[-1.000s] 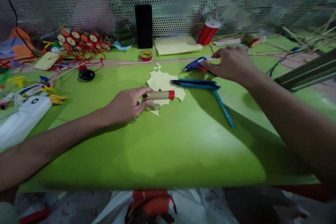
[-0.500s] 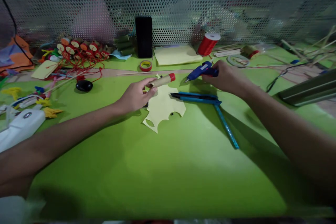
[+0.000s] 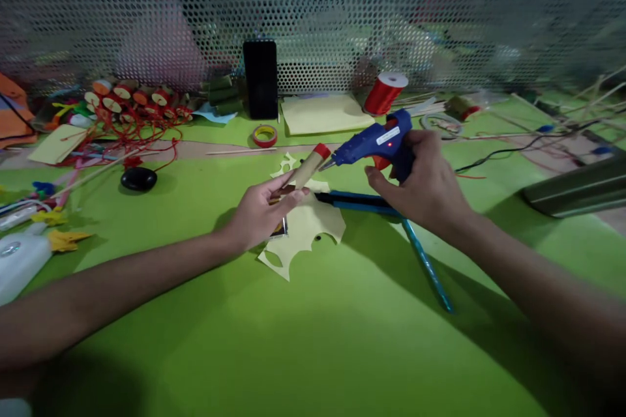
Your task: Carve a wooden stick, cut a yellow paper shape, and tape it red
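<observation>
Between thumb and fingers, my left hand (image 3: 259, 212) holds a small tan tube with a red band (image 3: 309, 167) at its tilted upper end. My right hand (image 3: 423, 179) grips a blue hot glue gun (image 3: 364, 145) with a small red light lit on its side. The gun's nozzle points left, right beside the tube's red end; whether they touch I cannot tell. Below the hands lies a cut-up sheet of pale yellow paper (image 3: 306, 228) with curved edges. A blue utility knife (image 3: 359, 201) rests partly on it, and a shiny blue pen-like stick (image 3: 428, 267) slants toward me.
A phone (image 3: 261, 78) leans on the perforated metal screen. Nearby are a roll of tape (image 3: 265, 135), yellow paper sheets (image 3: 325, 114) and a red thread spool (image 3: 386, 92). Tied tubes (image 3: 130, 98) and a black mouse-like object (image 3: 139, 178) are left; a thick green tube (image 3: 577, 186) is right.
My right hand has lifted the glue gun and brought its nozzle left to the tube's red end. The tube now tilts more steeply in my left hand. The view has shifted slightly.
</observation>
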{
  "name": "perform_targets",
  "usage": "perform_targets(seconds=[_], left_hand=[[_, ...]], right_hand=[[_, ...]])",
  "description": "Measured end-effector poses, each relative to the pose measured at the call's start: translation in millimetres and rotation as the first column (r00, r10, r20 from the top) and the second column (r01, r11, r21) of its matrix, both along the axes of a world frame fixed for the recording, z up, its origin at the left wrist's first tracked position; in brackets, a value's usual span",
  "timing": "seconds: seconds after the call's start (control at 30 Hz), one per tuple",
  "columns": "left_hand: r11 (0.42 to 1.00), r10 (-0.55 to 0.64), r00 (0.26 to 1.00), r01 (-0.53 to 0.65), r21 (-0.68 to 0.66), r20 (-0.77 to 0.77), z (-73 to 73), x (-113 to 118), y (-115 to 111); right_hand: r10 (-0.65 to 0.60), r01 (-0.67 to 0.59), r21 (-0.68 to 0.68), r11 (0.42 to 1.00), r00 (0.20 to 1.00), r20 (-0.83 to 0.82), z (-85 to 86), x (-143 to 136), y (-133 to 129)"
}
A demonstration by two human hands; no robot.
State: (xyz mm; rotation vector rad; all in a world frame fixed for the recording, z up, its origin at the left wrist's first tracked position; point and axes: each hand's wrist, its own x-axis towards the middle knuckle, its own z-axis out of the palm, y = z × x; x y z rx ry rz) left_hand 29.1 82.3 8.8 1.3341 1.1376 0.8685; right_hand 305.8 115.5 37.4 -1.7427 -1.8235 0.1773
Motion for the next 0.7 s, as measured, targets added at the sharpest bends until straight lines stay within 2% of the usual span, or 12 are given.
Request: perform_targets(seconds=[0.27,0.7], left_hand=[[1.0,0.0,1.0,0.0,-0.008,-0.021,3.5,2.3,-2.2],[1.0,-0.002,1.0,0.002,-0.014,-0.021,0.9,1.5,-1.8]], right_hand=[[0.043,-0.041,0.069,0.997,0.999,-0.024,-6.8,1.4,-0.8],[0.059,-0.059,0.043,0.997,0.998,0.004,-12.2,5.5,1.0]])
